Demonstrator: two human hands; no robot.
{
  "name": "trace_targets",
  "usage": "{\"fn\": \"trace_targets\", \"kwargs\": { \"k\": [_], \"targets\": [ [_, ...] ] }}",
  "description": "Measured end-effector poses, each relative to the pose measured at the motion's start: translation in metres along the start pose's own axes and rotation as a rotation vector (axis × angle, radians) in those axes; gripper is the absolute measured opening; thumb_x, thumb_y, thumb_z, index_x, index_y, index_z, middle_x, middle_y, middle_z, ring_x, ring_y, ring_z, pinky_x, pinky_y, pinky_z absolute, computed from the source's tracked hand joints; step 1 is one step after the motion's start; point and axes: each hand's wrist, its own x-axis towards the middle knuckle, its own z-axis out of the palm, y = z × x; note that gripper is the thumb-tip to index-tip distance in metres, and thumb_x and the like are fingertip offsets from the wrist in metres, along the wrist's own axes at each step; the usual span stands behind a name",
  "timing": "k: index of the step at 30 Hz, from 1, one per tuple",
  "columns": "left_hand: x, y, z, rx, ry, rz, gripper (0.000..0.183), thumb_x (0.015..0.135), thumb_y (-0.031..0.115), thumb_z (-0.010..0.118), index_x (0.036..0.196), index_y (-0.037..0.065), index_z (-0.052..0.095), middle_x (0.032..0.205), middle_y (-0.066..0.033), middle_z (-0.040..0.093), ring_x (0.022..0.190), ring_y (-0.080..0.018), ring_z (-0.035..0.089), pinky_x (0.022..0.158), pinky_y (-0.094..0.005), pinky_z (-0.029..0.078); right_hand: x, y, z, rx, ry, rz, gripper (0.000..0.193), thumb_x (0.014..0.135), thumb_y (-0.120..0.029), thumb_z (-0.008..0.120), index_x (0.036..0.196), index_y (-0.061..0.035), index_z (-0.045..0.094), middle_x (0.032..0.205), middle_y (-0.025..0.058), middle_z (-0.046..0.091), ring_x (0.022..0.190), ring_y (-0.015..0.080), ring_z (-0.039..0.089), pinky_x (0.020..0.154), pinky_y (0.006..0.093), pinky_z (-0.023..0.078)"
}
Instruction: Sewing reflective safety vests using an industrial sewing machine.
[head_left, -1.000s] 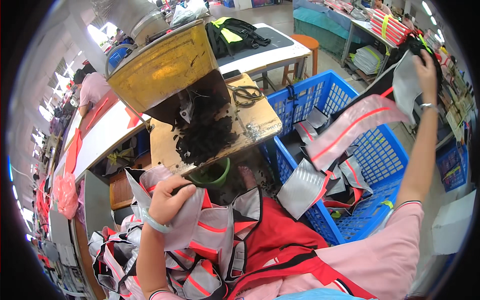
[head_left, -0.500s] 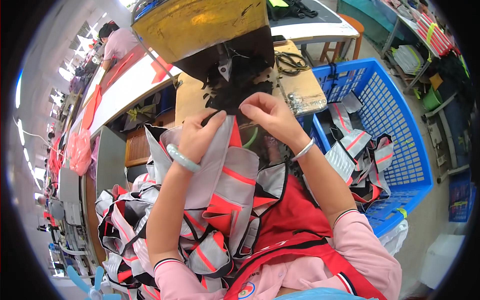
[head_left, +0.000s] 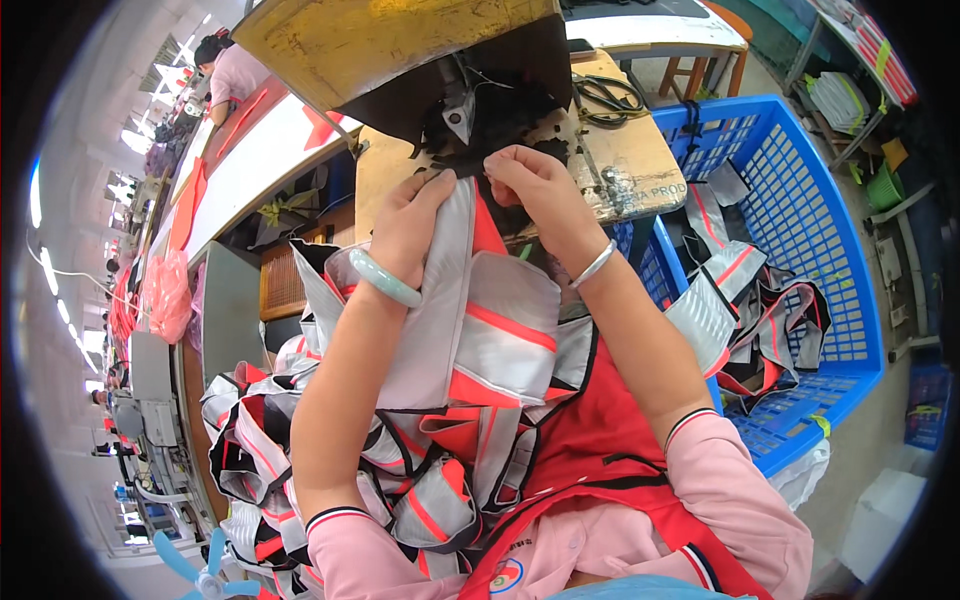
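A silvery grey fabric piece (head_left: pixel 440 300) with orange-red stripes and black edging hangs from my left hand (head_left: pixel 412 225), whose thumb and fingers pinch its top end. Close beside it, my right hand (head_left: pixel 540 195) is closed in a pinch at the black edge. What lies between its fingertips is too small to make out. Just beyond both hands, a pointed metal blade (head_left: pixel 458 115) juts out under a yellow metal housing (head_left: pixel 400 45). Black scraps (head_left: pixel 500 120) cover the wooden board (head_left: pixel 625 165) around it.
Similar fabric pieces (head_left: pixel 270 440) pile up on my lap and to the left. A blue plastic basket (head_left: pixel 850 340) on the right holds more. Black-handled scissors (head_left: pixel 610 100) lie on the board. A person (head_left: pixel 235 75) sits at a white table (head_left: pixel 270 150) at the far left.
Both hands have moved up and closer to the blade, bringing the fabric piece with them. The view has shifted slightly.
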Motion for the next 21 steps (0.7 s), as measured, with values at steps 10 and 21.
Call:
{"fn": "trace_targets", "kwargs": {
  "k": [10,21],
  "targets": [
    [0.020,0.003,0.000,-0.110,-0.024,-0.036,0.023,0.088,0.019,0.066,0.098,-0.003,0.065,0.085,-0.0033,0.065,0.075,-0.0108,0.060,0.067,-0.0234,0.047,0.021,0.009,-0.003,0.186,0.022,0.044,0.012,0.088,-0.020,0.065,0.084,-0.0083,0.062,0.075,-0.0029,0.057,0.068,0.0061,0.053,0.068,0.0218,0.044],
    [0.032,0.009,-0.002,-0.190,0.008,-0.047,0.021,0.088,0.016,0.067,0.099,-0.002,0.066,0.089,-0.0052,0.066,0.078,-0.0135,0.061,0.069,-0.0256,0.049,0.034,0.007,0.001,0.275,0.012,0.071,0.011,0.089,-0.019,0.065,0.087,-0.0084,0.064,0.076,-0.0023,0.059,0.068,0.0073,0.054,0.065,0.0224,0.045]
  ]
}}
